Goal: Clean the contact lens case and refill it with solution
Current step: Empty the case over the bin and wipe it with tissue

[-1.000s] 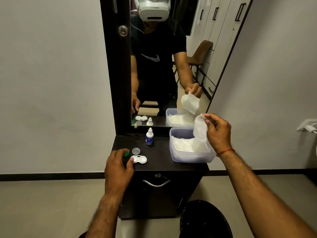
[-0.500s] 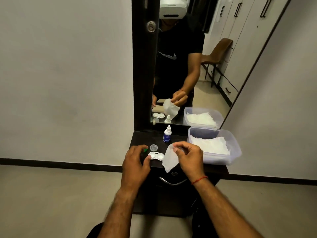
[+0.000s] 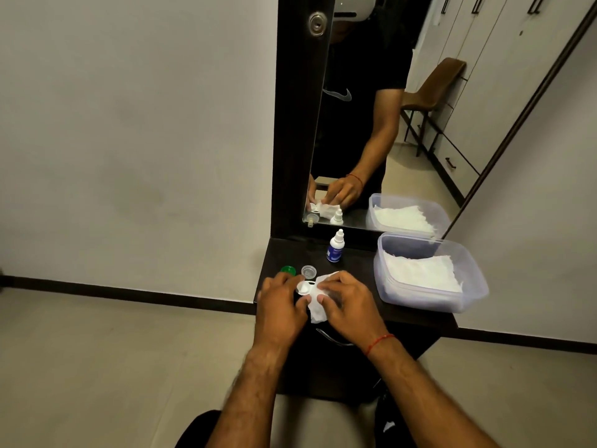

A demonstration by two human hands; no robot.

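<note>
My left hand (image 3: 281,305) pinches the contact lens case (image 3: 303,287) flat against the dark cabinet top (image 3: 355,270), with 1 well showing. My right hand (image 3: 347,305) grips the tissue (image 3: 318,310) and presses it over the other well. I judge it best to keep the case pinned and twist the tissue down into each well in turn. The green cap (image 3: 288,270) and clear cap (image 3: 309,270) lie just behind. The solution bottle (image 3: 336,247) stands further back. 0.5 s ago the tissue hung beside the case, not yet on it.
</note>
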